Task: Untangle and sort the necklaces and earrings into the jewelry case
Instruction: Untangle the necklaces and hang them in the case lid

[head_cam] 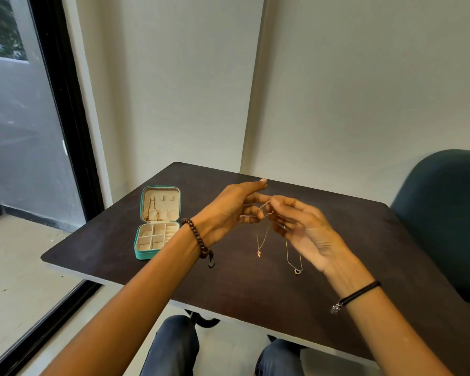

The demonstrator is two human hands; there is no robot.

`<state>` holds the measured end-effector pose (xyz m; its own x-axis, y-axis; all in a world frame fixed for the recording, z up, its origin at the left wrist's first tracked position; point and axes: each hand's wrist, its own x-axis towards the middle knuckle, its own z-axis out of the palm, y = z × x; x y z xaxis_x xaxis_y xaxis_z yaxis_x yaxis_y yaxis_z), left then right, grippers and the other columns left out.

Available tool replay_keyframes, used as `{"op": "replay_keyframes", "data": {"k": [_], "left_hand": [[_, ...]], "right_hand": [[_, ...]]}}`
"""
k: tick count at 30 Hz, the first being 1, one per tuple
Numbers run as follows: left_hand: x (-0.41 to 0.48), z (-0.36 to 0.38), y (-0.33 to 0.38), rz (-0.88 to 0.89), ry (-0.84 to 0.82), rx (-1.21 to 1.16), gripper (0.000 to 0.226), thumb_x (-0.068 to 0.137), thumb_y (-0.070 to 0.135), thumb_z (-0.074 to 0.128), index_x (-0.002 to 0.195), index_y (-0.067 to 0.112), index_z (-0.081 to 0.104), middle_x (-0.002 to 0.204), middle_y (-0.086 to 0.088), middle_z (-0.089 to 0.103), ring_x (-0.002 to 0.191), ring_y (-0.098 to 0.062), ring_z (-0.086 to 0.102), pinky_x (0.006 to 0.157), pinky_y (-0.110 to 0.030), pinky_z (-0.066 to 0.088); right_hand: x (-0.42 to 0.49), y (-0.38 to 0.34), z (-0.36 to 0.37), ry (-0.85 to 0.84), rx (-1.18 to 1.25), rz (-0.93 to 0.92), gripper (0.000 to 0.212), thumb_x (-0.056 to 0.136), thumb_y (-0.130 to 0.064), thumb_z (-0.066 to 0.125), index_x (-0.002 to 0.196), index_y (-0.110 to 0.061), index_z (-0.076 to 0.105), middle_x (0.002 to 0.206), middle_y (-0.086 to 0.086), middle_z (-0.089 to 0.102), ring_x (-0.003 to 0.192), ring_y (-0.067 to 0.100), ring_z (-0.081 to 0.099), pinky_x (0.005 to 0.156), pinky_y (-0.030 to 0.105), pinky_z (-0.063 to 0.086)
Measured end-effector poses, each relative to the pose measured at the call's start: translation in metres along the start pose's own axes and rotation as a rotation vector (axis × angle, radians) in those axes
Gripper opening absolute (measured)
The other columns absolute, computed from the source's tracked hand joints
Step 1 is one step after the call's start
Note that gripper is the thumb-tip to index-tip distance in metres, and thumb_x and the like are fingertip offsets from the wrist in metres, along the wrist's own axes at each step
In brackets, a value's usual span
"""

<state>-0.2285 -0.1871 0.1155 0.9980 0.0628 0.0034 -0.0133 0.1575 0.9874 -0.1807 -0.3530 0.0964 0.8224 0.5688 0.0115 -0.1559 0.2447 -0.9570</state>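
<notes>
Above the middle of the dark table (255, 289), my left hand (228, 210) and my right hand (301, 229) meet fingertip to fingertip, pinching thin tangled necklace chains (266, 208). One chain hangs down to a small rose-gold pendant (259, 253). A second chain drops below my right palm to a heart pendant (297, 271). The teal jewelry case (147, 255) lies open at the table's left, its cream compartments showing. A gold necklace (151, 214) hangs inside its lid.
A dark teal chair (445, 213) stands at the table's right side. A glass window with a black frame (65, 104) runs along the left. A pale wall rises just behind the table. My knees (174, 346) show under the near edge.
</notes>
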Motion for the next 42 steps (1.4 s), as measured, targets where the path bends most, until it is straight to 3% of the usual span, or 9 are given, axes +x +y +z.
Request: {"op": "replay_keyframes", "data": {"k": [4,10,15,22,28,31,36,42], "left_hand": [[-0.001,-0.003,-0.002,-0.009,-0.024,-0.074,0.041,0.099,0.04,0.054,0.129,0.013,0.056,0.088,-0.001,0.074,0.062,-0.012,0.058,0.067,-0.025,0.053],[-0.002,-0.009,-0.01,-0.026,-0.014,0.045,0.038,0.1,0.042,0.051,0.118,0.012,0.066,0.068,0.0,0.062,0.057,-0.011,0.055,0.06,-0.022,0.047],[-0.004,-0.009,-0.016,-0.04,-0.02,0.105,0.04,0.099,0.044,0.052,0.096,0.012,0.075,0.066,0.001,0.058,0.062,-0.01,0.057,0.062,-0.023,0.048],[-0.006,-0.006,-0.012,-0.024,-0.018,0.161,0.029,0.091,0.044,0.066,0.081,0.016,0.071,0.066,0.003,0.055,0.065,-0.012,0.057,0.073,-0.028,0.051],[-0.004,-0.01,-0.009,0.018,-0.014,0.114,0.025,0.092,0.037,0.066,0.089,0.014,0.073,0.066,0.004,0.052,0.062,-0.01,0.054,0.072,-0.025,0.051],[-0.004,-0.01,-0.012,0.027,-0.017,0.114,0.025,0.093,0.037,0.066,0.088,0.013,0.073,0.066,0.003,0.05,0.059,-0.009,0.05,0.069,-0.024,0.047],[-0.005,-0.017,-0.018,0.025,-0.01,0.105,0.027,0.092,0.038,0.066,0.088,0.012,0.072,0.065,0.004,0.05,0.059,-0.011,0.047,0.067,-0.026,0.042],[-0.007,-0.028,-0.023,0.04,-0.027,0.084,0.03,0.092,0.038,0.065,0.092,0.009,0.075,0.067,0.002,0.054,0.06,-0.008,0.047,0.072,-0.025,0.048]], "right_hand": [[0.0,0.0,0.002,0.019,0.22,0.067,0.021,0.079,-0.012,0.074,0.099,-0.009,0.074,0.081,0.005,0.07,0.078,0.015,0.068,0.089,0.033,0.051],[-0.003,-0.008,-0.001,0.028,0.375,0.072,0.021,0.08,-0.014,0.073,0.101,-0.01,0.069,0.073,0.0,0.062,0.067,0.011,0.063,0.09,0.035,0.053],[-0.002,-0.01,-0.004,0.07,0.452,0.043,0.016,0.081,-0.013,0.073,0.095,-0.007,0.07,0.071,0.001,0.061,0.058,0.008,0.055,0.065,0.024,0.058],[0.001,0.0,-0.01,0.031,0.174,-0.01,0.017,0.085,-0.018,0.073,0.098,-0.007,0.069,0.077,0.002,0.062,0.055,0.008,0.05,0.046,0.015,0.04],[-0.001,0.005,-0.012,-0.024,-0.147,-0.045,0.026,0.089,-0.03,0.072,0.102,-0.008,0.073,0.073,0.001,0.057,0.055,0.01,0.044,0.05,0.018,0.04],[-0.002,0.006,-0.009,-0.049,-0.259,-0.081,0.026,0.092,-0.03,0.071,0.105,-0.008,0.077,0.067,-0.002,0.045,0.054,0.008,0.038,0.052,0.019,0.035],[0.001,0.008,-0.003,-0.043,-0.35,-0.142,0.024,0.094,-0.027,0.07,0.104,-0.007,0.077,0.063,-0.002,0.036,0.053,0.008,0.034,0.056,0.02,0.035],[0.011,0.01,0.006,-0.078,-0.227,-0.118,0.017,0.099,-0.017,0.061,0.094,-0.004,0.071,0.069,0.002,0.053,0.061,0.013,0.049,0.063,0.025,0.046]]}}
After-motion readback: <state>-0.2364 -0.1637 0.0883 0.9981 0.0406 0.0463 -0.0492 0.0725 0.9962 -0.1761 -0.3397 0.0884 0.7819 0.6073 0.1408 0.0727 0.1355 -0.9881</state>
